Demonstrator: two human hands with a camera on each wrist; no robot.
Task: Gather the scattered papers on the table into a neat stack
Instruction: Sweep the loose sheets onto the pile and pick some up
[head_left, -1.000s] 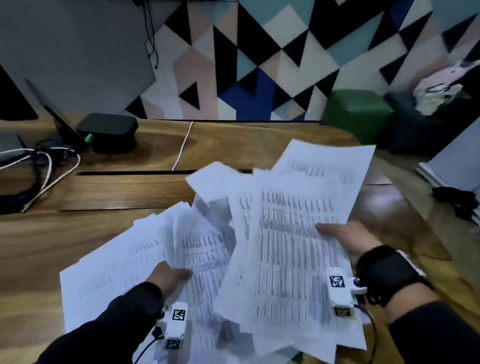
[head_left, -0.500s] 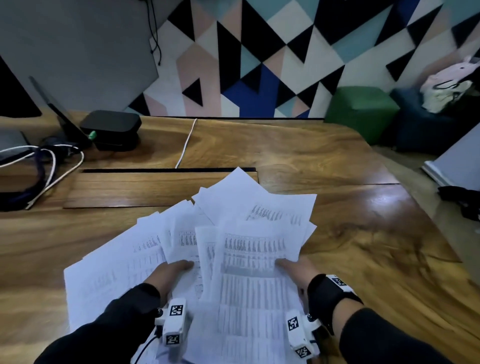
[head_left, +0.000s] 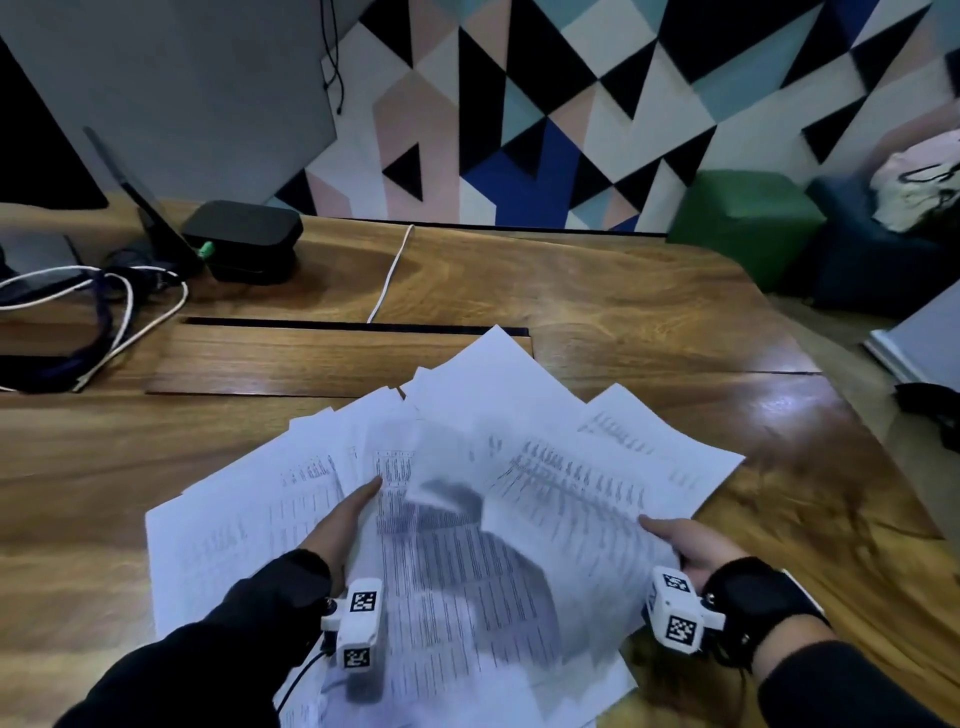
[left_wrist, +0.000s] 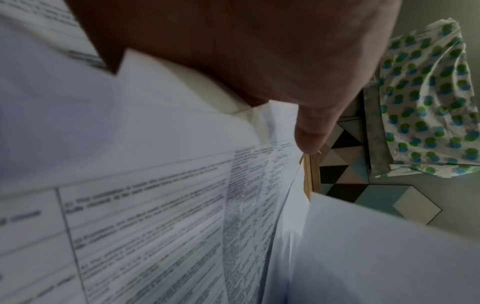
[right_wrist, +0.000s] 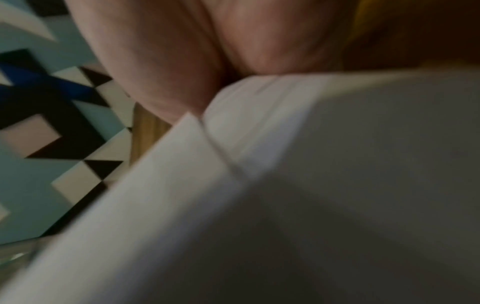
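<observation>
A loose fan of printed white papers (head_left: 467, 571) lies spread on the wooden table (head_left: 623, 291) right in front of me. My left hand (head_left: 345, 525) is at the fan's left-middle, its thumb lying on top of the sheets and its fingers hidden beneath overlapping pages. The left wrist view shows sheets (left_wrist: 155, 205) wedged against that palm (left_wrist: 259, 51). My right hand (head_left: 685, 545) holds the right edge of the top sheets, thumb above and fingers under. In the blurred right wrist view, paper (right_wrist: 311, 185) presses against the hand (right_wrist: 182, 51).
A black box (head_left: 244, 241) and tangled cables (head_left: 104, 312) sit at the far left. A white cord (head_left: 389, 275) drops into a slot (head_left: 337, 326) in the tabletop. Beyond the table's right edge stand a green stool (head_left: 743, 223) and bags.
The raised sheets came down onto the pile. My right hand then swung out to the right, dragging the top sheets into a wider fan. My left hand stayed about where it was.
</observation>
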